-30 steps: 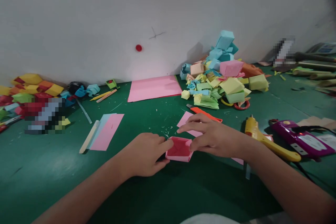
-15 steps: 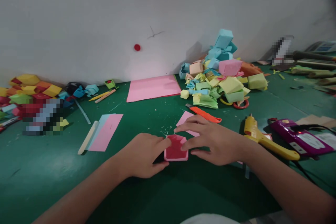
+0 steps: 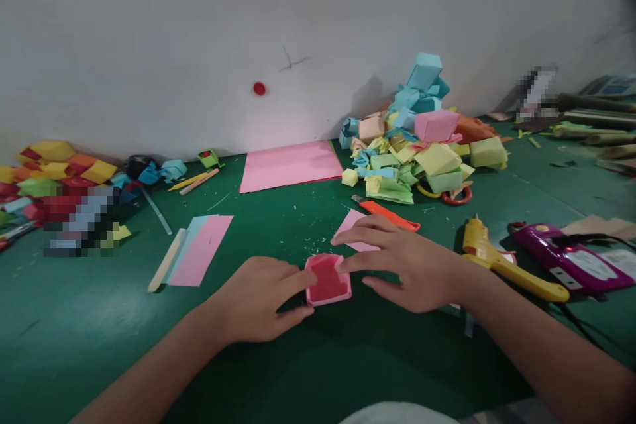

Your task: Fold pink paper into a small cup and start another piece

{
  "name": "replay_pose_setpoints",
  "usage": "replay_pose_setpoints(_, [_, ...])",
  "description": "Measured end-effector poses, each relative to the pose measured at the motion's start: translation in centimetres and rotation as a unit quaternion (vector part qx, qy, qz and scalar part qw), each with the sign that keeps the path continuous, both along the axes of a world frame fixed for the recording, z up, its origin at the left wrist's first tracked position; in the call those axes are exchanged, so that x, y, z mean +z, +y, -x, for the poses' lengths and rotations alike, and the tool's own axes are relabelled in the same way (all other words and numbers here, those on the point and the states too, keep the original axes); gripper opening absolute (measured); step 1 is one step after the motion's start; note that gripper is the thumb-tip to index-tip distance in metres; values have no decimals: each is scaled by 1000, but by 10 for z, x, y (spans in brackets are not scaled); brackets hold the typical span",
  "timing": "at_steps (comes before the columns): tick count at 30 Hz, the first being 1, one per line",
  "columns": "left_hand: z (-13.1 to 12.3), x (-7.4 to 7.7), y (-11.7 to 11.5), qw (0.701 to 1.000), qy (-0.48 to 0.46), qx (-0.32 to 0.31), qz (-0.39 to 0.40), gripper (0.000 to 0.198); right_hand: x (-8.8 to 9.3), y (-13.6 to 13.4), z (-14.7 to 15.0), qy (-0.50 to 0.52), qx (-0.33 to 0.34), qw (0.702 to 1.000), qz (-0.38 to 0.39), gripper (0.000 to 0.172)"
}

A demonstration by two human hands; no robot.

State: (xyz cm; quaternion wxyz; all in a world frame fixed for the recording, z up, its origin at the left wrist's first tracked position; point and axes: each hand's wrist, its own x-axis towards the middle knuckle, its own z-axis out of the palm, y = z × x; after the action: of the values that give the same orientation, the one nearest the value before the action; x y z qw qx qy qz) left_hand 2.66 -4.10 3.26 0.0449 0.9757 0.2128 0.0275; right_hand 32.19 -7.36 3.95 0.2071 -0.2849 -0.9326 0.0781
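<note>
A small open-topped paper box, pink outside and red inside, sits on the green table in front of me. My left hand pinches its left wall, with the index finger over the rim and the thumb low on the outside. My right hand is open at the box's right side, its fingers spread; one fingertip touches the far right rim. Partly beneath the right hand lies a pink paper piece. An orange utility knife is just beyond that hand.
A yellow glue gun and a purple power strip are at right. Folded paper pieces pile up against the white panel. Left are paper strips and a wooden stick. Pink sheets lie at the back.
The paper box has shifted slightly left and turned a little, together with my left hand. My right hand stays nearly in place, fingers still spread.
</note>
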Motion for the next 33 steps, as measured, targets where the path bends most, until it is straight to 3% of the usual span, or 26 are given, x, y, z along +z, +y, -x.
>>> replay_pose_setpoints(4, [15,0,-1,998,-47,29,-41,17,-1,2,-2,19,-3,1000,7,39])
replay_pose_setpoints(7, [32,4,4,989,-71,113,-69,21,-2,4,-2,31,-10,999,9,39])
replay_pose_setpoints(9, [45,9,12,966,-70,232,-86,24,-2,4,-3,33,-11,999,9,38])
replay_pose_setpoints(12, [64,19,25,893,-36,438,-101,26,-3,4,-2,27,-9,999,14,37])
replay_pose_setpoints(14, [75,26,34,860,9,504,-79,30,-4,4,-2,20,-12,1000,17,37])
replay_pose_setpoints(20, [101,32,50,822,62,562,-68,36,-6,5,-2,6,-21,1000,14,38])
replay_pose_setpoints(33, [97,38,43,831,98,542,-80,39,-8,4,-2,4,-15,1000,16,36])
